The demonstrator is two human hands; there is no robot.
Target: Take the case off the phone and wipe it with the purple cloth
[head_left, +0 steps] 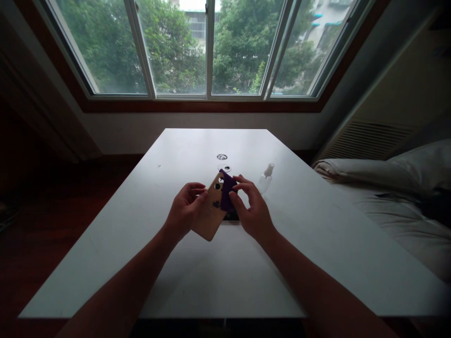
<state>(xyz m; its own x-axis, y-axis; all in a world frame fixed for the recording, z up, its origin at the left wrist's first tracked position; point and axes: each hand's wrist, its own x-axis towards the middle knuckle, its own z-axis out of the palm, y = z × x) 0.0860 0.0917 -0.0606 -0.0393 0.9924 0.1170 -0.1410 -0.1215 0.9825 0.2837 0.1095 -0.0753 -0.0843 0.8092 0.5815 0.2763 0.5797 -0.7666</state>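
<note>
My left hand (183,210) holds a tan phone case (210,212) by its left edge, tilted, above the white table (317,225). The case shows a camera cutout and a small dark mark on its back. My right hand (251,209) pinches a small purple cloth (226,190) against the upper right part of the case. A dark flat object, probably a phone (231,216), lies on the table just under my right hand, mostly hidden.
A small clear spray bottle (267,177) stands on the table right of my hands. Two small round things (221,157) lie beyond them. A bed with pale bedding (394,188) adjoins the table's right side. A wide window (207,47) faces me.
</note>
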